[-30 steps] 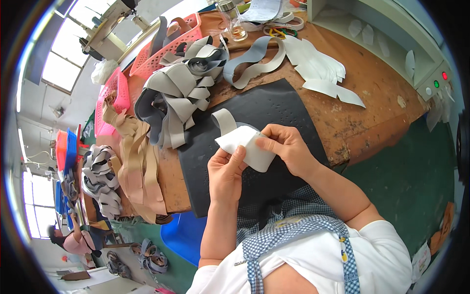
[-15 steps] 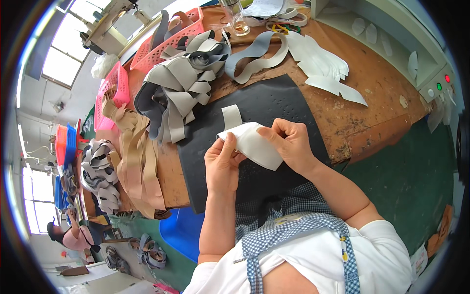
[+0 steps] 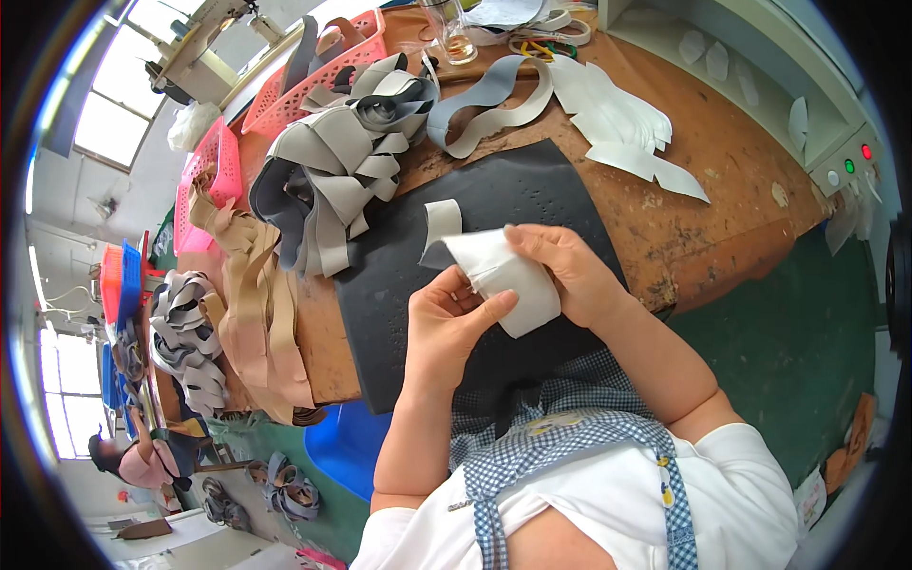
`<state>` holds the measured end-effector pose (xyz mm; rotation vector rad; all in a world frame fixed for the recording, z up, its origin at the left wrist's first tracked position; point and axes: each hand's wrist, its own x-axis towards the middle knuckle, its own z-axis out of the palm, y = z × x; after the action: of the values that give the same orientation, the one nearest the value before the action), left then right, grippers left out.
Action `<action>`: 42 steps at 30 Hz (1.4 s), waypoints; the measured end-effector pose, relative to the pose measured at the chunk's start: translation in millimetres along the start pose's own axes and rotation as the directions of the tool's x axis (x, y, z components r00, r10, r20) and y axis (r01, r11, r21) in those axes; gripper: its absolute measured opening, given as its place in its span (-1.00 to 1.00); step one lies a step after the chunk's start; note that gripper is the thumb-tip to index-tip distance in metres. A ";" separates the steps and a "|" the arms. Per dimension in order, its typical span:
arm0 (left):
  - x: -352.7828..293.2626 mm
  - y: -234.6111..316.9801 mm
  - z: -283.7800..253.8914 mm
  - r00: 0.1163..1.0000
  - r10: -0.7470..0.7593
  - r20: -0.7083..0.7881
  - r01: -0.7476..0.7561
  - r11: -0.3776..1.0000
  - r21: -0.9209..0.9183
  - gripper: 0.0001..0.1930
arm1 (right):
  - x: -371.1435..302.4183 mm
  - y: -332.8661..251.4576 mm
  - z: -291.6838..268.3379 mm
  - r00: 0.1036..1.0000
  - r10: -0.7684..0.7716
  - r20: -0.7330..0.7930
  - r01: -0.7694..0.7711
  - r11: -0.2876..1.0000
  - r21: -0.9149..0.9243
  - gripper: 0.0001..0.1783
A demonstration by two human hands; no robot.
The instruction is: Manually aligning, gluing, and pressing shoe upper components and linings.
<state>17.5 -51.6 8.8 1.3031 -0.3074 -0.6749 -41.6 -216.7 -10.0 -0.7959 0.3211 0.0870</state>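
Note:
A white, flat, leather-like piece (image 3: 521,293) is held up over the black mat (image 3: 380,313), with a grey band (image 3: 443,220) trailing from behind its far left end; how the two are joined I cannot see. My left hand (image 3: 446,328) grips the piece's left side, thumb lying across its face and the other fingers partly hidden behind. At the upper right edge, my right hand (image 3: 562,271) pinches the same piece between thumb and fingers. Beyond the mat lies a stack of similar white cut pieces (image 3: 617,109), fanned out.
A heap of grey bands (image 3: 332,166) lies left of the mat, beside tan strips (image 3: 252,304) hanging over the table (image 3: 712,133). Pink baskets (image 3: 214,180) and a glass jar (image 3: 456,43) stand farther back. Another person (image 3: 147,461) is at the far left.
The white piece has been turned, its far left end raised. My left thumb has slid right across its face, and my right hand has moved to its upper edge.

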 end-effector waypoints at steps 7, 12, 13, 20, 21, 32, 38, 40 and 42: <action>-1.4 -18.1 -4.8 1.000 0.016 0.021 -0.014 0.997 -0.071 -0.79 | 7.0 12.4 -10.8 0.969 -0.242 -0.040 0.245 0.963 0.108 -0.73; -12.1 -17.6 -14.0 0.988 -0.079 0.129 0.077 0.997 0.017 -0.67 | -0.2 8.0 -17.6 0.936 -0.337 0.097 0.351 0.888 -0.296 -0.79; -12.6 -16.2 -12.2 0.988 -0.059 0.143 0.067 0.997 -0.048 -0.61 | -4.6 1.1 -9.4 0.941 -0.326 0.092 0.338 0.882 -0.329 -0.74; -28.4 -0.9 -16.4 0.992 0.016 0.129 -0.011 0.999 -0.038 -0.47 | -17.6 1.6 -7.0 0.874 -0.484 0.049 0.443 0.750 -0.491 -0.50; -38.3 11.9 -16.6 0.970 0.018 0.242 0.029 0.981 -0.193 -0.42 | -15.4 -6.8 -12.8 0.799 -0.599 0.049 0.531 0.664 -0.527 -0.43; -29.8 59.9 -39.1 0.957 0.049 0.287 0.023 0.970 -0.242 -0.72 | -35.5 18.4 -51.3 0.600 0.042 0.799 -0.157 0.985 0.066 0.03; -31.5 52.5 -92.4 0.926 -0.002 0.379 -0.007 1.000 0.021 -0.73 | -36.1 24.3 -33.7 0.748 0.178 0.639 -0.243 0.970 0.013 -0.15; -34.2 62.4 -103.4 0.958 0.053 0.282 -0.167 0.902 0.397 -0.70 | -33.9 25.5 -42.9 0.777 0.321 0.542 -0.246 0.947 -0.208 -0.21; -34.1 69.7 -106.2 0.946 0.289 0.150 -0.291 0.544 0.787 -0.54 | -29.4 27.3 -50.0 0.847 0.187 0.498 -0.107 0.977 -0.186 -0.29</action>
<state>71.2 60.0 53.1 2.0600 -0.8966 -0.2170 -87.4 -232.0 -52.2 -0.8652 -0.1378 0.4677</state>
